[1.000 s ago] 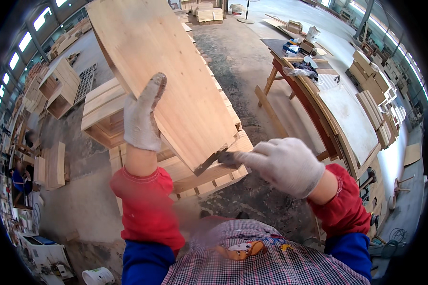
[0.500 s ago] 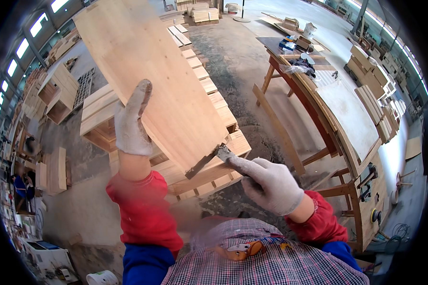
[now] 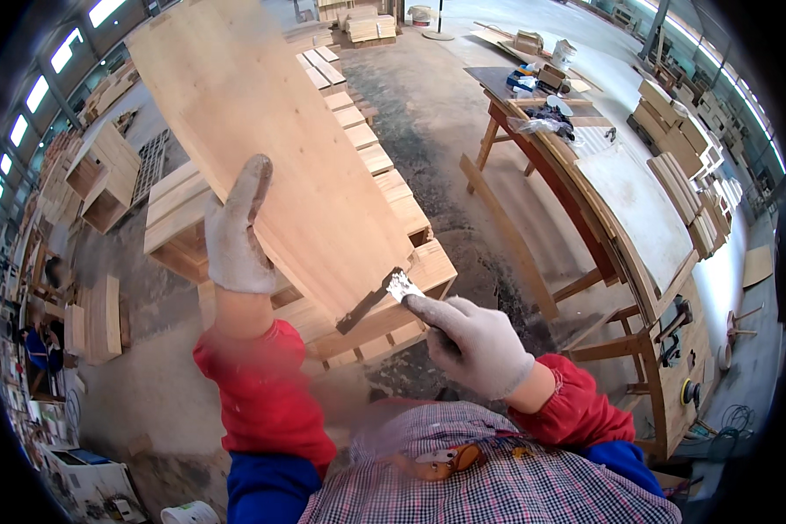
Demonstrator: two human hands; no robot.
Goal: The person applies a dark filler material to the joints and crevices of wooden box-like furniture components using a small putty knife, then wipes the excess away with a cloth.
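Observation:
A long, wide wooden board [image 3: 288, 148] slants away from me, its far end raised to the upper left. My left hand [image 3: 238, 236], in a white work glove, grips its left edge with the thumb over the top face; the fingers beneath are hidden. In my gloved right hand [image 3: 485, 351] is a putty knife [image 3: 368, 303], forefinger stretched along it. Its wide dark blade lies across the near end of the board, and whitish residue shows by the handle. Under the board stand wooden drawer-like boxes [image 3: 176, 214] with slatted tops.
To the right runs a long workbench [image 3: 633, 214] carrying a pale sheet, plastic and small items. A loose plank [image 3: 508, 236] leans beside its legs. Stacked boards [image 3: 686, 196] stand beyond it. An open wooden cabinet [image 3: 105, 179] sits at left, and a person in blue [image 3: 37, 348] is farther off.
My right hand and the putty knife have shifted slightly left, the blade staying at the board's near end. My left hand keeps its grip. The whole view has drifted a little.

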